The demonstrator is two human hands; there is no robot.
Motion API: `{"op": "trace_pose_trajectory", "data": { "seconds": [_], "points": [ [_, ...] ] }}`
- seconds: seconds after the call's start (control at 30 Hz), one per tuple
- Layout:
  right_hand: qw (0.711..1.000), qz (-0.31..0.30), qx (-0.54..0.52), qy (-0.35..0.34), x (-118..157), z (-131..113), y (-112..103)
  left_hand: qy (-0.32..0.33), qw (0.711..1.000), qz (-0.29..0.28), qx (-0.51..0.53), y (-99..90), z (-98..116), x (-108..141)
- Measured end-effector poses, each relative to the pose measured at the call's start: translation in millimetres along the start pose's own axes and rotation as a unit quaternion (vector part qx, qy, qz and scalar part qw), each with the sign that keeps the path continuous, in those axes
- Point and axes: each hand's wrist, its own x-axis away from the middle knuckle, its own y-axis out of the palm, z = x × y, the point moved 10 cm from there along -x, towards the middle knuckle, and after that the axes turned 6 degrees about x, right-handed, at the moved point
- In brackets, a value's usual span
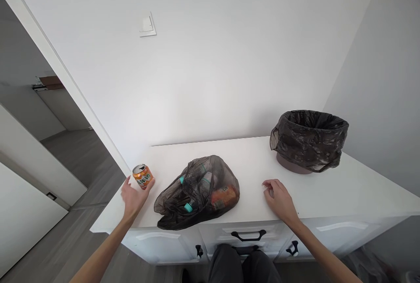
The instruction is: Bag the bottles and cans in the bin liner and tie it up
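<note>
An orange drink can (143, 176) stands upright near the left end of the white cabinet top. My left hand (134, 195) is around its near side, fingers apart, thumb by the can's right side; whether it touches is unclear. A dark see-through plastic bag (200, 191) lies at the middle, with bottles with teal caps and an orange item inside. Right of the bag, my right hand (278, 197) rests at the cabinet top with its fingers curled; anything inside them is hidden.
A bin lined with a black bag (310, 143) stands at the right rear, against the wall. The white cabinet top (249, 156) has drawers with black handles below its front edge. A light switch (148, 25) is on the wall; a doorway opens at the left.
</note>
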Motion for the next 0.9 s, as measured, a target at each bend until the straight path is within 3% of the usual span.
{"op": "trace_pose_trajectory", "data": {
  "seconds": [0.07,0.1,0.13,0.2,0.27,0.33,0.4,0.5,0.63,0.77,0.9],
  "points": [
    [1.000,-0.002,0.002,0.000,0,0,1,0.094,0.994,0.048,0.023,-24.4,36,25],
    [1.000,-0.003,0.004,-0.001,0,0,2,0.149,0.988,0.010,0.042,-25.5,59,41],
    [1.000,-0.004,0.006,-0.002,1,0,2,0.199,0.975,-0.078,0.060,-16.9,83,61],
    [1.000,-0.005,0.011,-0.003,1,-1,2,0.268,0.920,-0.282,0.054,9.4,122,111],
    [1.000,-0.007,0.011,-0.003,2,-1,2,0.323,0.872,-0.368,0.015,22.8,150,150],
    [1.000,-0.011,0.003,-0.009,3,-5,0,0.358,0.856,-0.372,-0.032,33.9,166,169],
    [0.999,-0.008,-0.018,-0.025,4,-13,-4,0.371,0.857,-0.349,-0.076,47.5,168,173],
    [0.995,-0.013,-0.076,-0.059,5,-38,-6,0.359,0.861,-0.335,-0.132,71.9,157,172],
    [0.975,-0.081,-0.192,-0.079,9,-83,17,0.328,0.870,-0.331,-0.162,88.1,145,170],
    [0.956,-0.116,-0.261,-0.071,12,-114,40,0.308,0.891,-0.311,-0.118,74.0,152,159],
    [0.956,-0.121,-0.258,-0.072,13,-119,47,0.265,0.919,-0.282,-0.075,39.6,164,132]
  ]
}}
